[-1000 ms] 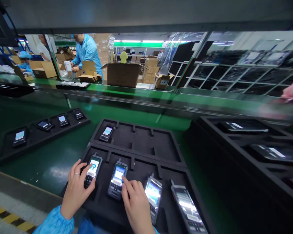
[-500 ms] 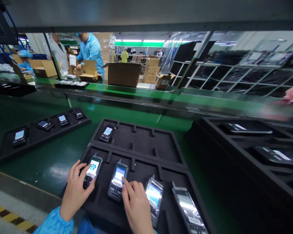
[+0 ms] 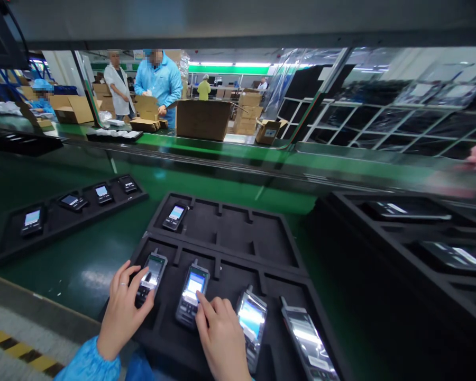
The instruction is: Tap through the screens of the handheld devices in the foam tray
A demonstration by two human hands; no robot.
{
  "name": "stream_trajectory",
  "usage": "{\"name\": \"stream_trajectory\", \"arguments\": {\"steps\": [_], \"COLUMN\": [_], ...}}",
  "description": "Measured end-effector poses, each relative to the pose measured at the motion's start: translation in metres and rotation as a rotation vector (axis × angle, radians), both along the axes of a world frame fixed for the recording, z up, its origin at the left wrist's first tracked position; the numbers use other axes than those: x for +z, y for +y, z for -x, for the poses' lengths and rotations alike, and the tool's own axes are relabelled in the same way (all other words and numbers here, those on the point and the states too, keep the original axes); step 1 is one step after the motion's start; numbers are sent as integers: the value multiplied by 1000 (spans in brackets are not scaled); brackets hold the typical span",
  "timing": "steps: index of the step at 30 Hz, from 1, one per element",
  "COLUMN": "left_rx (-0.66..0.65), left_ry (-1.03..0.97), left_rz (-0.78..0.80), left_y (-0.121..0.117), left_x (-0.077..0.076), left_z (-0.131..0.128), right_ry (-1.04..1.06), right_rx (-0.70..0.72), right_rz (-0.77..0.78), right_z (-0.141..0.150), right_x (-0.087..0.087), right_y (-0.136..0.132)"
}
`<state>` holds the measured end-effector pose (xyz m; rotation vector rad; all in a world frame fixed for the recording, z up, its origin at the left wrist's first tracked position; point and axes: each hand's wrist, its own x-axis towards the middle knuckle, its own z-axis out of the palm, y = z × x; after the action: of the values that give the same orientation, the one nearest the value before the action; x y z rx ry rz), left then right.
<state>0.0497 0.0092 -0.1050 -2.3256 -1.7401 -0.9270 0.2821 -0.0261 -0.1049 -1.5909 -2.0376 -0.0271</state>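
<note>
A black foam tray [image 3: 230, 259] lies in front of me on the green belt, with several handsets in its slots. My left hand [image 3: 122, 309] rests on the leftmost handset [image 3: 151, 275] of the near row, fingers curled round its lower half, thumb on its keypad. My right hand [image 3: 221, 336] touches the second handset [image 3: 192, 288] with its forefinger at the bottom of the lit screen, the other fingers bent. Two more lit handsets [image 3: 250, 323] lie to the right. One handset [image 3: 175, 216] sits in the far row.
Another black tray [image 3: 8, 248] with several handsets lies at left on the green conveyor [image 3: 87, 248]. Stacked black trays [image 3: 404, 243] stand at right. Beyond the belt, people in blue and white coats [image 3: 158, 79] stand by cardboard boxes [image 3: 202, 119]. A yellow-black floor stripe [image 3: 19, 354] runs at bottom left.
The leftmost handset's screen has gone from a white logo page to dark. Both hands stay nearly still. The people at the back have shifted to the right.
</note>
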Motion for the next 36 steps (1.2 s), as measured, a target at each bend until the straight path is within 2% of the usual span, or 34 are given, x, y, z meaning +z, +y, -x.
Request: {"name": "stream_trajectory", "arguments": {"steps": [5, 10, 18, 24, 36], "left_rx": [-5, -5, 4, 2, -1], "left_ry": [4, 1, 4, 13, 0], "left_rz": [-5, -8, -6, -9, 3], "left_y": [0, 0, 1, 1, 1], "left_x": [-1, 0, 0, -1, -3], "left_z": [1, 1, 0, 1, 2], "right_ry": [98, 88, -95, 35, 87], "right_rx": [-12, -5, -13, -19, 4], "right_rz": [-30, -44, -79, -60, -91], "right_z": [0, 0, 3, 1, 1], "right_x": [1, 1, 2, -1, 3], "right_y": [-1, -1, 3, 1, 0]}}
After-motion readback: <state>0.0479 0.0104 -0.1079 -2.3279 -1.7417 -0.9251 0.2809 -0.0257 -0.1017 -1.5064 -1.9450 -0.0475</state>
